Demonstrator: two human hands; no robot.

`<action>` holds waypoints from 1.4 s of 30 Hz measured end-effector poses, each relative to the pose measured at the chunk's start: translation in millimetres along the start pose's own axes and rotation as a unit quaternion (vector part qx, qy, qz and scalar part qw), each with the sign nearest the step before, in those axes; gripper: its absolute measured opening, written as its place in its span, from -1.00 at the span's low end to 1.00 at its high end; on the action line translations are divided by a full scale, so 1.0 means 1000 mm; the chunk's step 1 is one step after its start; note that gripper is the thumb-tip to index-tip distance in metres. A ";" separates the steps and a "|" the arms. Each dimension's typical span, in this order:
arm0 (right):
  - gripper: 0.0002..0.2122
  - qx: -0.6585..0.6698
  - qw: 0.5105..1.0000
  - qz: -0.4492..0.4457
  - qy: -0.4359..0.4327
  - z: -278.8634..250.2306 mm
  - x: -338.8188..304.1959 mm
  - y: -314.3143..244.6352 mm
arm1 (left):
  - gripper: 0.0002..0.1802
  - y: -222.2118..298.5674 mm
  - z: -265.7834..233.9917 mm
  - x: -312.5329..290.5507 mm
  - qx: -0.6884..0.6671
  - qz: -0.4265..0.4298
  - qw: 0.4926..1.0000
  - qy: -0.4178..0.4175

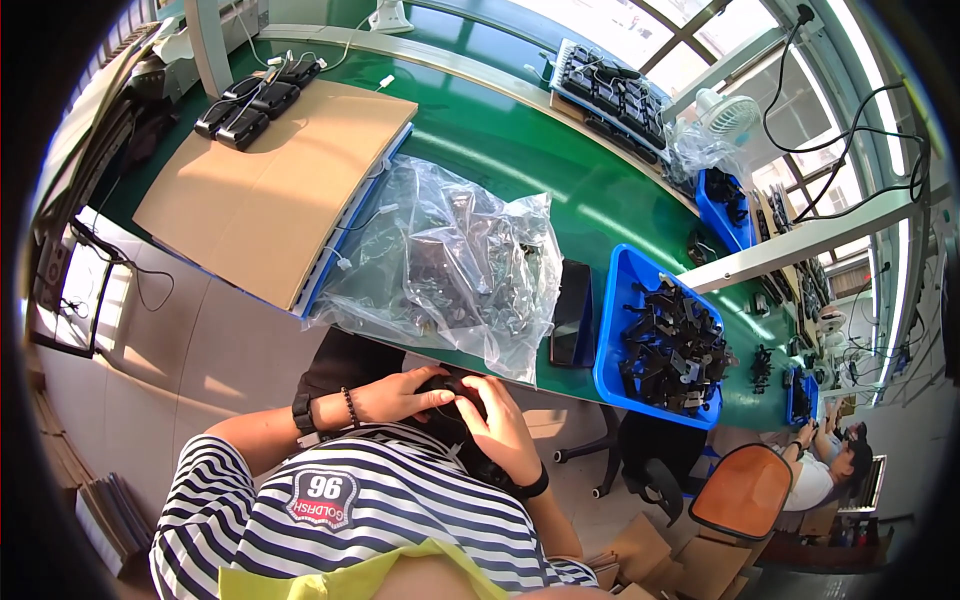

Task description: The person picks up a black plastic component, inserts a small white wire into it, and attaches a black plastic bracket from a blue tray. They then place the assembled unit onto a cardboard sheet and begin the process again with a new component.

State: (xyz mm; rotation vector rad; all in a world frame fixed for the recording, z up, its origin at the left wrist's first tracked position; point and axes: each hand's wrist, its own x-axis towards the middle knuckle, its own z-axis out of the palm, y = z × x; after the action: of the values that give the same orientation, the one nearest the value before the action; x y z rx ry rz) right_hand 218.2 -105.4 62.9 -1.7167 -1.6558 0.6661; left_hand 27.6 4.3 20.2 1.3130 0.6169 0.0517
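Observation:
Just off the table's near edge, in front of my striped shirt, both hands are together around a small black part. My left hand is closed on its left side, with the thumb stretched along it. From the other side my right hand grips it with bent fingers. The fingers cover much of the part, so its exact kind does not show. Beyond the hands, a clear plastic bag with dark and shiny pieces inside lies on the green table.
Right of the bag are a dark flat case and a blue bin heaped with black parts. Cardboard at the left carries several black devices. An orange-backed chair and seated people are at the right.

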 end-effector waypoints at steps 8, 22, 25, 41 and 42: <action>-0.76 0.029 0.999 0.042 -0.007 0.009 0.000 -0.001 | -0.18 0.000 0.007 -0.004 0.034 0.026 0.999 0.013; -0.74 0.005 0.998 0.050 -0.023 0.009 -0.004 -0.008 | -0.18 -0.011 0.003 -0.010 0.025 0.047 0.999 0.008; -0.74 -0.001 0.998 0.056 -0.012 0.008 -0.004 -0.012 | -0.26 -0.003 0.005 -0.011 0.065 0.045 0.997 0.011; -0.78 -0.020 0.994 0.086 0.057 0.015 -0.028 -0.042 | -0.32 0.004 0.005 -0.022 0.038 0.131 0.990 -0.034; -0.78 -0.057 0.993 0.075 0.073 0.017 -0.028 -0.044 | -0.32 0.005 0.005 -0.022 0.046 0.132 0.989 -0.048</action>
State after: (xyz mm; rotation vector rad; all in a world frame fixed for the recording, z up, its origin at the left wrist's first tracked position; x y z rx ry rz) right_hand 174.7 -131.8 82.6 -1.9379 -1.4995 0.5087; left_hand 12.7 -6.8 34.3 1.4718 0.3629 0.1774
